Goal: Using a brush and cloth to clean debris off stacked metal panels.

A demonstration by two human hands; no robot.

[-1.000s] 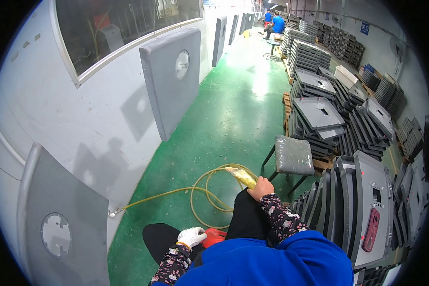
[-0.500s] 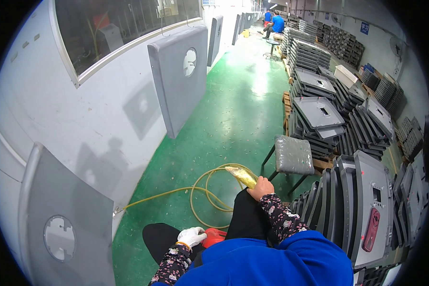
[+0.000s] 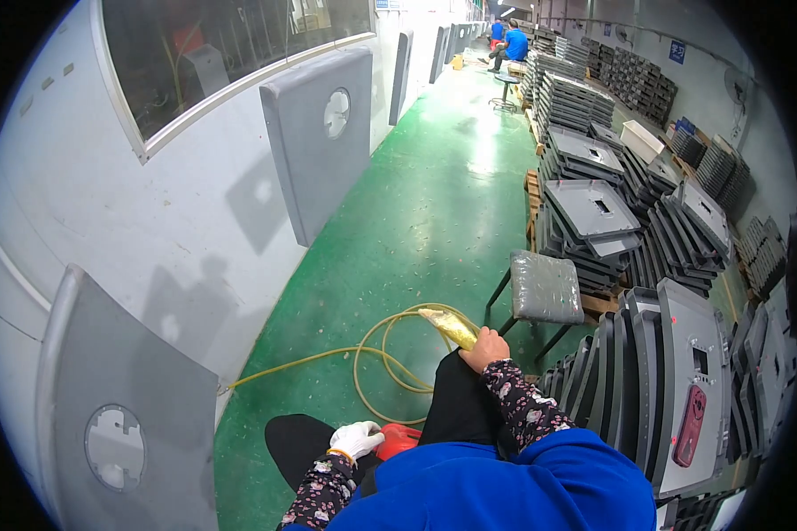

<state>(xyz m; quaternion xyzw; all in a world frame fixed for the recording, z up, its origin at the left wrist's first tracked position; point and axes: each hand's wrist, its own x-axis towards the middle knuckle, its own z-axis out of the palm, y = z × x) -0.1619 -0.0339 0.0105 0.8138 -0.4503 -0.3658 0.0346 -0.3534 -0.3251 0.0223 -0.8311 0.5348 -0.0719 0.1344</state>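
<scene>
My right hand [image 3: 484,350], bare, is closed round a yellow, wrapped-looking tool [image 3: 452,327] with a pale tip. It rests by my right knee, the tool pointing away and to the left; its exact kind cannot be made out. In a white glove, my left hand [image 3: 356,439] lies over my lap with its fingers curled together, next to a red plastic thing [image 3: 398,440] between my legs. Whether those fingers hold anything is hidden. At the left hangs a grey panel [image 3: 164,380] with a round cut-out, apart from both hands.
A yellow hose [image 3: 356,376] lies coiled on the green floor. Another grey panel [image 3: 314,168] hangs along the white wall. To the right stand a padded stool [image 3: 545,288] and stacked grey panels [image 3: 593,203]; a red phone-like thing [image 3: 689,427] lies on one. People in blue [image 3: 513,44] sit far off.
The farther hanging panel has shifted left and turned slightly, while the near one's right edge sits a little farther right. Both my hands and the yellow tool have stayed put.
</scene>
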